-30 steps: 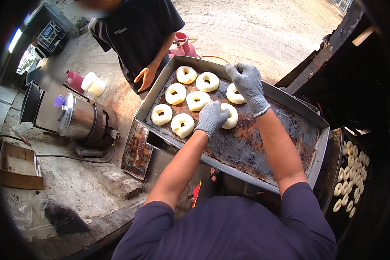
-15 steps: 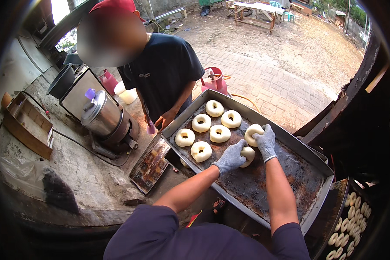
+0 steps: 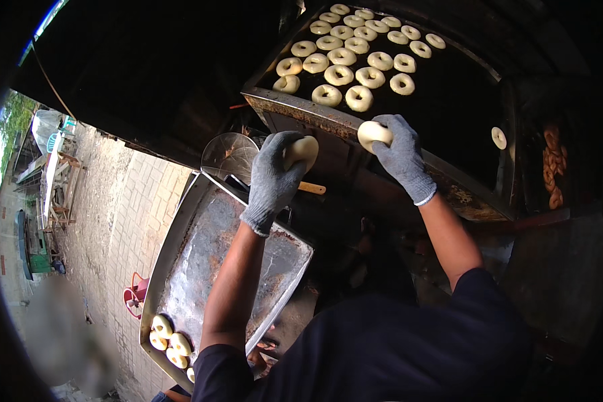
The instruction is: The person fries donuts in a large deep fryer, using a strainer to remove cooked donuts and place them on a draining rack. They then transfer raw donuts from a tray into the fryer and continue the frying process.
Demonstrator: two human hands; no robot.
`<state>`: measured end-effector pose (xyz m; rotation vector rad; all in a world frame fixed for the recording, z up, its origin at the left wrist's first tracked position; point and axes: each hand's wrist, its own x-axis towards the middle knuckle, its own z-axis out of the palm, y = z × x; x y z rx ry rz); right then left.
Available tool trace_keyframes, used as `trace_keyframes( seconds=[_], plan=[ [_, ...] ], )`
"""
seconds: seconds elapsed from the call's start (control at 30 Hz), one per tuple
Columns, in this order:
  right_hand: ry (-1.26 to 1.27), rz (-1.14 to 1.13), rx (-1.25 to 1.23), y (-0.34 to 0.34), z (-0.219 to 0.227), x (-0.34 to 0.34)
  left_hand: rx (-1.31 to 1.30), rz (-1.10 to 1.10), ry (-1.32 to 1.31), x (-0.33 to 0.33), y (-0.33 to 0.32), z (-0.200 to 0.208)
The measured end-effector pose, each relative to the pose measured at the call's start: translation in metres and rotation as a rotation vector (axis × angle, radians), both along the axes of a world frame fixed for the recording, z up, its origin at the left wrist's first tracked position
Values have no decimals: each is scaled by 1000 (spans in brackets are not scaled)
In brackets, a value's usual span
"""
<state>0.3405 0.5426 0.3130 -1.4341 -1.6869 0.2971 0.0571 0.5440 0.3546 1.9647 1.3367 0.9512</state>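
My left hand, in a grey knit glove, grips a pale ring doughnut. A second raw ring doughnut is between the fingers and thumb of my gloved right hand. Both hands are raised near the front rim of a wide metal frying vat. Many pale dough rings lie in its dark interior, crowded toward the far left, with one alone at the right. Below my left forearm is a worn metal tray with several dough rings at its near left end.
A round wire skimmer sits between tray and vat, near a wooden handle. Browned twisted pastries are right of the vat. A red gas cylinder stands on the paving beyond the tray. A blurred person is at lower left.
The view has swung right, from the tray to the vat. Both hands have lifted the two dough rings off the tray and carried them toward the vat's edge.
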Motion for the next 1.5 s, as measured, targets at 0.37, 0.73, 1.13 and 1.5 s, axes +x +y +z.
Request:
trace_keyframes(
  seconds=[0.37, 0.73, 1.13, 1.5],
  plan=[
    [-773, -315, -411, 87, -122, 183, 240, -282, 442, 253, 178, -151],
    [181, 551, -364, -39, -3, -147, 46, 412, 29, -179, -130, -24],
    [-430, 1416, -324, -301, -101, -627, -725, 1141, 571, -436, -576, -130],
    [311, 1382, -506, -320, -39, -583, -378, 1301, -62, -364, -545, -92]
  ],
)
